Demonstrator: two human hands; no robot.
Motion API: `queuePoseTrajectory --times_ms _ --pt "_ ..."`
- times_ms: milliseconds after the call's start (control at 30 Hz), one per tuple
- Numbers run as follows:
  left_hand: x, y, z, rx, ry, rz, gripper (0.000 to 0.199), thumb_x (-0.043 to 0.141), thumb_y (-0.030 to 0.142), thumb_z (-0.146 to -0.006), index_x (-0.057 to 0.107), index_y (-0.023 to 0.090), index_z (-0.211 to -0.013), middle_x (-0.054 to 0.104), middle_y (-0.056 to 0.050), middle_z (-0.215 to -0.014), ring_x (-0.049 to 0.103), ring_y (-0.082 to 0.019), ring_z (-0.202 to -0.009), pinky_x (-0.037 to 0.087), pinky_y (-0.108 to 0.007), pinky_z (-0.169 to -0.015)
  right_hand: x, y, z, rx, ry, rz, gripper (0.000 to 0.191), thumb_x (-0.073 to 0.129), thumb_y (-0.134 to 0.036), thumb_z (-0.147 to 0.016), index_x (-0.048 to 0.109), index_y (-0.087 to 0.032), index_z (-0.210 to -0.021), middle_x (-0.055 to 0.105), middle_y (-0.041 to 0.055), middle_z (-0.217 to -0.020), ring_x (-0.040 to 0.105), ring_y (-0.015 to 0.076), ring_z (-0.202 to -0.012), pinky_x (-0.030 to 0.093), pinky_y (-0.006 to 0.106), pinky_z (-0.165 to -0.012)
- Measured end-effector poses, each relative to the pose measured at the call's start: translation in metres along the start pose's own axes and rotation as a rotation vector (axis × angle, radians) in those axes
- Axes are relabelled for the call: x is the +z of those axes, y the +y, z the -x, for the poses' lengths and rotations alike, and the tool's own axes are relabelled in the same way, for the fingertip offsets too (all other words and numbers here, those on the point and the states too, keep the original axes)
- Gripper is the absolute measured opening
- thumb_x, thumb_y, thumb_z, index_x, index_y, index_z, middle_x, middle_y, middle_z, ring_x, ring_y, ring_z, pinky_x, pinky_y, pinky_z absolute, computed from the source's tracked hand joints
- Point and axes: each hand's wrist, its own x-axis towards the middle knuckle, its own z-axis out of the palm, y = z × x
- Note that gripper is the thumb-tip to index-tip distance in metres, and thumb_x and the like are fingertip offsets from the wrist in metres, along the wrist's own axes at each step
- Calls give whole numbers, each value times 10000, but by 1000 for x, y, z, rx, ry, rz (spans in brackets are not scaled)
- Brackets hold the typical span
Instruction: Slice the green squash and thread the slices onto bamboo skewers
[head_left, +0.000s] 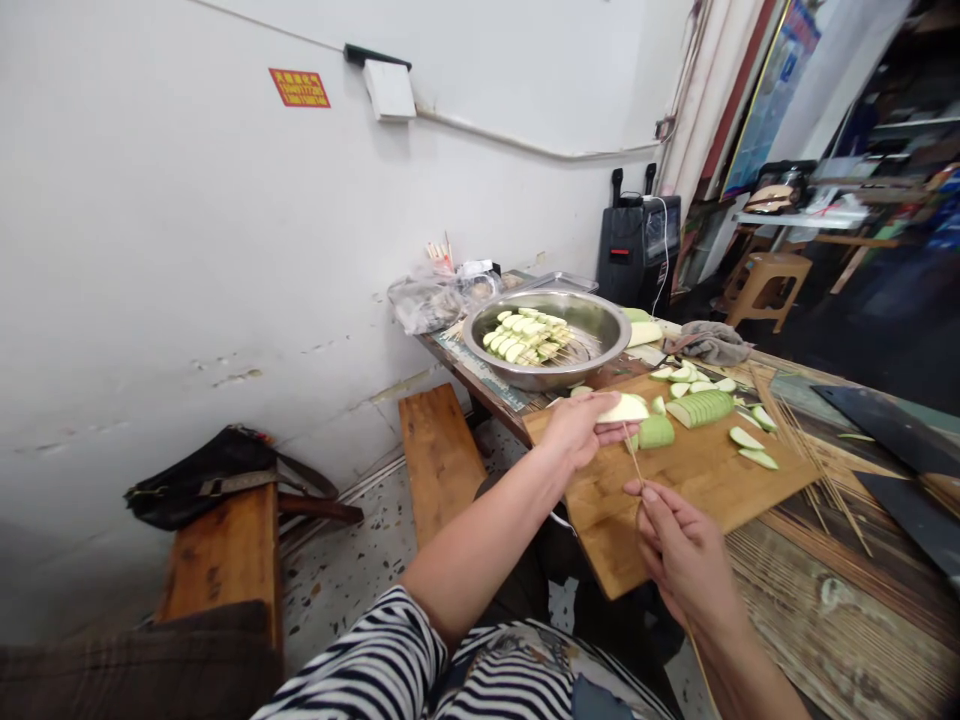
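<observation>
My left hand [574, 430] is closed on a pale slice of green-skinned vegetable [624, 408], held above the left edge of the wooden cutting board [600, 520]. My right hand [679, 535] pinches a thin wooden skewer [633, 458], whose upper end meets the underside of the slice; how deep it goes in is hidden. Beneath and beyond my left hand, a cut chunk [655, 432] and a row of thin slices [700, 407] lie on the board. Loose slices [757, 458] are scattered to the right.
Behind the board, a wide metal basin [544, 380] holds stacked skewered slices [525, 335]. Several bare skewers [832, 480] lie right of the board, near a dark flat blade [885, 420]. A grey cloth [709, 342] sits farther back. Wooden benches [439, 460] stand left.
</observation>
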Motion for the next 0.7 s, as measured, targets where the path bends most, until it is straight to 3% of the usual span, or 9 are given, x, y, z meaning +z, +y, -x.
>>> queuePoseTrajectory --times_ms 500,700 --pt "-1 -3 3 -3 -31 12 41 557 87 -794 546 111 -763 667 -79 -769 670 -178 -694 557 -383 -743 13 -4 -4 -5 42 -70 482 701 -552 -634 571 -151 -866 294 -125 -444 149 5 -340 112 135 -308" --pt "-8 -3 3 -26 -78 36 123 582 221 -824 558 102 -845 667 -104 -834 678 -220 -739 551 -415 -746 5 4 -8 -74 47 75 395 631 -514 -730 619 -159 -905 317 -97 -462 220 36 -360 168 158 -329"
